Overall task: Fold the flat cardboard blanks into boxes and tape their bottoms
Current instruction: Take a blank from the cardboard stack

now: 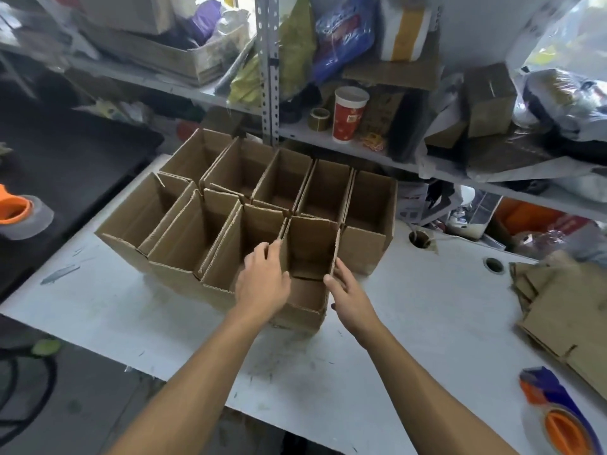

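Note:
Several folded brown cardboard boxes (282, 185) stand open-topped in two rows on the white table (410, 310). The nearest box (308, 254) sits at the right end of the front row. My left hand (262, 284) rests on its left wall, fingers over the top edge. My right hand (348, 295) touches its right wall with fairly straight fingers. A stack of flat cardboard blanks (568, 320) lies at the table's right edge. A tape dispenser (555, 418) in blue and orange with a tape roll lies at the near right corner.
A second tape roll with an orange core (19, 213) sits on a dark surface at the left. Behind the table, metal shelves (271, 77) hold bags, boxes, a red paper cup (348, 114) and a small tape roll (319, 118). Two round holes (494, 265) pierce the tabletop.

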